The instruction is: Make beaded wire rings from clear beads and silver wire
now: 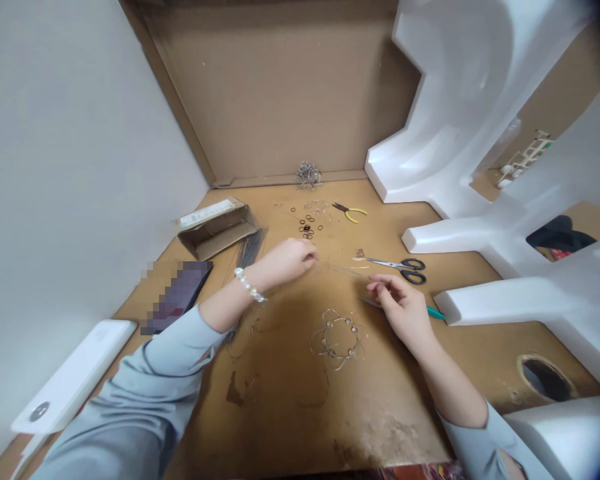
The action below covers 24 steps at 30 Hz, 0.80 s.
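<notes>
My right hand (pixel 403 310) pinches a thin wire (pixel 349 271) that reaches left across the table. Beneath that hand runs a slim tool with a green end (pixel 435 313); whether the palm holds it or it lies on the table, I cannot tell. My left hand (pixel 294 259) is closed, its fingertips curled just left of the wire's far end; what they hold is too small to make out. Between my forearms lies a wire ring with clear beads (pixel 341 337). Small dark rings (pixel 307 229) lie beyond my left hand. Black-handled scissors (pixel 403 267) rest beyond my right.
Yellow-handled pliers (pixel 350 212) and a tangled wire heap (pixel 309 175) lie at the back. An open cardboard box (pixel 217 230), straight wires (pixel 250 247), a phone (pixel 180 297) and a white power strip (pixel 75 377) line the left. White moulded foam (pixel 500 300) borders the right.
</notes>
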### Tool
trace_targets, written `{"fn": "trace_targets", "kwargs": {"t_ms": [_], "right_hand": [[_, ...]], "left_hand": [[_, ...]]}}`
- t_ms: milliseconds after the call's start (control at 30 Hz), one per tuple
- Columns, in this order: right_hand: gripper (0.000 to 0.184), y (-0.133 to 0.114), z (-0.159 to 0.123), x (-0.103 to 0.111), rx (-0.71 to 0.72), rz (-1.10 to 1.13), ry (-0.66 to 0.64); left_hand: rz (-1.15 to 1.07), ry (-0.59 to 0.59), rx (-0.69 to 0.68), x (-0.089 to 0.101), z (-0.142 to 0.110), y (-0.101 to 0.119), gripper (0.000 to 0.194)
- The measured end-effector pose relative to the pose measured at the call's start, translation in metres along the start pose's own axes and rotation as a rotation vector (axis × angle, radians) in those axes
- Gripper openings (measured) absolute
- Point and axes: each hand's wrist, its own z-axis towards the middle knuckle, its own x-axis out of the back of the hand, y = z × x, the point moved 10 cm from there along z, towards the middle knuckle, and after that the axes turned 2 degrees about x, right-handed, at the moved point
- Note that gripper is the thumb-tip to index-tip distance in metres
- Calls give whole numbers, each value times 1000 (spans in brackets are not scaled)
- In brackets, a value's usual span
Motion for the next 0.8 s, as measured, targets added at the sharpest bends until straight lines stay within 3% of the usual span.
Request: {"fn": "trace_targets", "kwargs": {"t_ms": [100,200,267,567,800], "right_hand": [[24,-2,3,11,12,40,66],[26,0,6,18,1,37,97],[28,2,7,20,2,33,108],[25,6,9,19,48,51,100],[23,12,9,24,40,33,125]], "left_hand": [[177,-100,-153,-39,20,37,25],[285,-167,-195,-71,37,51,24],[281,-184,-218,-82,45,56,23],[248,-190,-217,-95,64,64,20],[150,-145,-190,-75,64,53,18]]}}
